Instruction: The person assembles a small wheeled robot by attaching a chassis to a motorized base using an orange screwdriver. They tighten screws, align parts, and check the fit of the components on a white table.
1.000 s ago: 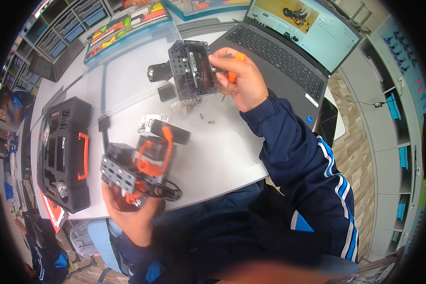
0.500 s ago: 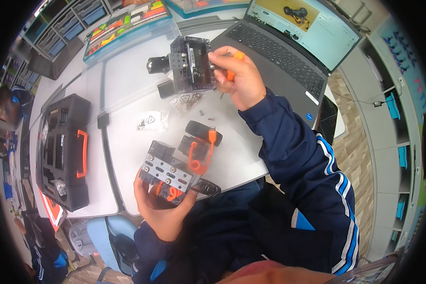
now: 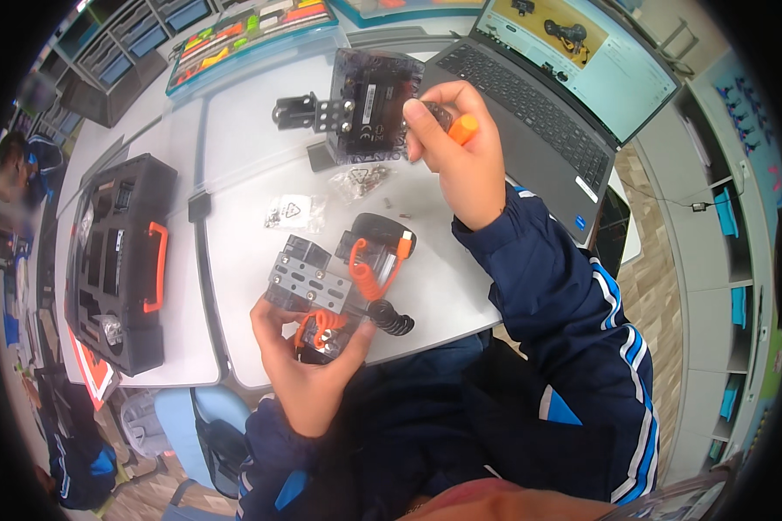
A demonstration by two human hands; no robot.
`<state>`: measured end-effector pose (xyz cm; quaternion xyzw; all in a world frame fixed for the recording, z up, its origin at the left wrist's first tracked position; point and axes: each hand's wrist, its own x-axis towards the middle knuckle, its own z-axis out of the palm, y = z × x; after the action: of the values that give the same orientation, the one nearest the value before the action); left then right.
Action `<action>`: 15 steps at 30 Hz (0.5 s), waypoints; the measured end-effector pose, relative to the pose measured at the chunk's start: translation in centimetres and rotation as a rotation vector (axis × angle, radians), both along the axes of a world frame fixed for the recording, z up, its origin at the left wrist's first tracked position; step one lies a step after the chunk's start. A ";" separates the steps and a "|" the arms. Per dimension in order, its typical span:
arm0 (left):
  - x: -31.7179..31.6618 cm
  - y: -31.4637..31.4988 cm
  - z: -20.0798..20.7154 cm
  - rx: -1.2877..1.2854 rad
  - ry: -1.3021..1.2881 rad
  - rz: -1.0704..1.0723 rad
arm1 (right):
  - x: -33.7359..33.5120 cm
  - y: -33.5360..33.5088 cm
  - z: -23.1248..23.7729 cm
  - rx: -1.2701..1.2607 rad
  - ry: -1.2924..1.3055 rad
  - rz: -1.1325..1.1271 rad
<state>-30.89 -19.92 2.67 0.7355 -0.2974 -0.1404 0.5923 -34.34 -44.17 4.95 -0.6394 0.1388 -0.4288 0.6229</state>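
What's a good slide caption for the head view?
Left hand grips grey robot module; right hand holds orange-handled screwdriver.

White work table (image 3: 235,130), seams between its panels. Open laptop (image 3: 547,113) at its far right corner. Black tool case (image 3: 117,260), orange handle, at left. Parts tray (image 3: 252,26) with coloured pieces at far edge. Grey shelving (image 3: 712,286) right; wood-look floor (image 3: 652,260).

Perforated grey metal bracket (image 3: 308,280); matt black plastic case (image 3: 117,260); smooth white table (image 3: 252,130).
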 end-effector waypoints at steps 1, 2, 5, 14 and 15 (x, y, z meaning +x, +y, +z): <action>0.0 0.0 0.0 -0.008 0.021 -0.007 | 0.0 0.3 -0.2 -0.062 -0.018 -0.020; -0.1 -0.1 0.1 -0.016 0.043 -0.012 | 0.0 0.6 -0.3 -0.124 -0.037 -0.038; -0.4 -0.1 0.1 -0.067 0.116 -0.042 | -0.1 1.3 -0.8 -0.277 -0.046 -0.073; 0.0 0.1 -0.7 -0.239 0.185 -0.173 | -0.3 3.0 -0.9 -0.938 -0.106 -0.224; 0.1 0.2 -0.7 -0.245 0.202 -0.179 | -0.5 3.2 -0.7 -1.001 -0.088 -0.196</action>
<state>-30.80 -19.77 2.01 0.6107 -0.3157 -0.2286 0.6893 -34.86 -40.98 4.29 -0.8248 -0.0508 -0.5255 0.2024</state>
